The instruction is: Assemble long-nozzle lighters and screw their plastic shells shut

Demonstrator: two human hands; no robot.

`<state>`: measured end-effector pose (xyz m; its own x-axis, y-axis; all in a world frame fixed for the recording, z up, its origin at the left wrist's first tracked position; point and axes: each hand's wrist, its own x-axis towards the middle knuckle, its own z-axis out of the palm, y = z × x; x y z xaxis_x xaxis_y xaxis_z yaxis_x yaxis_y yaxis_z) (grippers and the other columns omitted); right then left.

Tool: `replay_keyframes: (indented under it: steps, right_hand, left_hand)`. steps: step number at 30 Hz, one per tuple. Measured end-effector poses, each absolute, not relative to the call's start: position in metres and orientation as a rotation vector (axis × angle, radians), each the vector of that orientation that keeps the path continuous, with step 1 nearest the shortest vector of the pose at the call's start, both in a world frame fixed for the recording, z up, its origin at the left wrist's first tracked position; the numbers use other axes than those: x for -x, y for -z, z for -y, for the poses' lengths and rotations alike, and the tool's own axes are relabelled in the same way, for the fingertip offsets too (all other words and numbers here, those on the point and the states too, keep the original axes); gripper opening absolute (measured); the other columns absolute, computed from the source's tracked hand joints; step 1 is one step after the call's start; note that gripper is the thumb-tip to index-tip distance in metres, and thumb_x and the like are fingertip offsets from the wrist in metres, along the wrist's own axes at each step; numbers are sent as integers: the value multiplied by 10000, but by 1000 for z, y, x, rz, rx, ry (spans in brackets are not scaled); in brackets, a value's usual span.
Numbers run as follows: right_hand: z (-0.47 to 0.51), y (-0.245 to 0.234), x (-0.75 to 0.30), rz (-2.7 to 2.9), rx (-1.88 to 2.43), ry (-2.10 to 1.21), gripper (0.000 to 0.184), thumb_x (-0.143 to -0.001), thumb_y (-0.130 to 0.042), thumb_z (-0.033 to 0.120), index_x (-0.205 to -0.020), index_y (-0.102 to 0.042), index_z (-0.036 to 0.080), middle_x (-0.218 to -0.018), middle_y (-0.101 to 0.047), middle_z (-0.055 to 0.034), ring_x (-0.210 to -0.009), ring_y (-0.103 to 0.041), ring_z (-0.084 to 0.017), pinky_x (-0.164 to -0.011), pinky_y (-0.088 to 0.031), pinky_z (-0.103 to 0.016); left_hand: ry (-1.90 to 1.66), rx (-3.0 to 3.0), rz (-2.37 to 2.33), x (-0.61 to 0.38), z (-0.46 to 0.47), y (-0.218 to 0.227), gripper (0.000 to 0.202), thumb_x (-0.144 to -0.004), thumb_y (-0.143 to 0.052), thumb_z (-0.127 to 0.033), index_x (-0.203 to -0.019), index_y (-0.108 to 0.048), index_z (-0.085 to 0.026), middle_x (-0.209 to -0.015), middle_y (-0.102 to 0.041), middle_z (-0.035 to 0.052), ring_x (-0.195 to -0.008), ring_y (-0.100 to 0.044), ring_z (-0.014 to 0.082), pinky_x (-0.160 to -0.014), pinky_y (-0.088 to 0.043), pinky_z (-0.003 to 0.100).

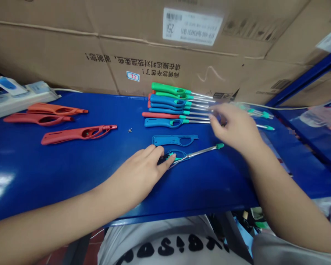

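Observation:
My left hand (143,171) lies flat with its fingers stretched out, pressing on the handle end of a half-assembled blue lighter (182,154) whose metal tube ends in a green tip (220,145). Just beyond it lies a loose blue handle shell (174,140). My right hand (235,127) hovers over the metal tubes of a stack of finished blue, green and red lighters (171,106). Its fingers are curled and blurred by motion, and I cannot make out anything in them.
Three red handle shells (74,133) lie at the left of the blue table (71,173). A tiny metal part (130,130) sits mid-table. A white power strip (19,99) is at far left. Cardboard boxes (154,48) wall the back. A blue shelf (314,121) stands right.

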<state>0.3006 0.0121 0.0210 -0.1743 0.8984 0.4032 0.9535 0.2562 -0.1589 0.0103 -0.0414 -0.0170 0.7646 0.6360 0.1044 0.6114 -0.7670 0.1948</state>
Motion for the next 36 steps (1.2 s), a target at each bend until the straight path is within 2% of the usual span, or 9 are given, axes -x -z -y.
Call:
replay_keyframes:
  steps: [4,7,11,15,17,21,29,34,36]
  right_hand:
    - [-27,-29,-326,1883,1983,209,327,-887,-512,203,-1153,-697,155,-1111,-707,-152,-1006,-652,-306,-891,-482,-414]
    - [-31,-35,-348,1734,2158,256,417,-833,-467,80,-1183,-690,126,-1184,-689,-191,-1102,-636,-314,-942,-467,-405]
    - [-35,-32,-380,1646,2319,215,448,-741,-496,28,-1122,-712,122,-1119,-706,-213,-1033,-655,-331,-861,-481,-430]
    - [-45,-18,-404,1680,2383,119,396,-668,-575,29,-1019,-728,130,-1010,-710,-190,-902,-654,-286,-788,-473,-400]
    - [-50,-11,-410,1703,2382,122,378,-666,-591,37,-1001,-728,145,-986,-704,-174,-864,-640,-265,-758,-463,-383]
    - [-58,-1,-411,1753,2390,153,362,-720,-590,63,-1050,-719,139,-1017,-683,-186,-891,-635,-271,-750,-454,-375]
    - [-82,-9,-412,1684,2586,207,447,-820,-679,136,-1258,-634,61,-1279,-588,-293,-1159,-590,-405,-897,-500,-472]
    - [-99,-24,-424,1817,2574,202,377,-968,-620,356,-1291,-593,161,-1329,-589,-124,-1146,-615,-241,-962,-541,-457]
    - [-103,-26,-429,1910,2512,113,347,-980,-604,366,-1268,-606,174,-1299,-609,-107,-1104,-633,-217,-940,-555,-429]
  left_hand:
    - [-292,-2756,-981,-9,41,18,479,-1032,-296,-181,-1434,-550,-240,-1124,-615,133,-1016,-582,297,-859,-519,436]
    - [-272,-2778,-981,-10,41,16,455,-1034,-357,-190,-1457,-521,-220,-1122,-628,125,-1011,-594,284,-858,-542,427]
    - [-314,-2789,-1064,-13,41,15,449,-1020,-456,-210,-1449,-508,-89,-1131,-654,162,-1026,-617,302,-872,-564,450]
    - [-249,-2773,-1100,-16,40,12,325,-1010,-504,-232,-1267,-660,-107,-1126,-657,151,-999,-634,299,-848,-575,443]
    - [-187,-2793,-1115,-18,40,10,296,-1010,-504,-228,-1216,-686,-117,-1126,-654,147,-1004,-632,303,-839,-573,440]
    - [-68,-2877,-1141,-20,43,8,332,-1012,-484,-203,-1277,-658,-103,-1109,-659,155,-980,-625,309,-818,-566,438]
    - [-139,-2838,-1098,-14,42,6,349,-1017,-464,-181,-1313,-639,-118,-1126,-653,140,-986,-623,292,-840,-580,453]
    - [-224,-2776,-1061,-10,37,5,341,-1012,-488,-196,-1311,-638,-131,-1150,-666,129,-1052,-628,294,-899,-575,461]
    - [-246,-2775,-1065,-9,37,6,345,-1007,-492,-196,-1314,-637,-135,-1161,-670,129,-1062,-631,300,-903,-576,468]
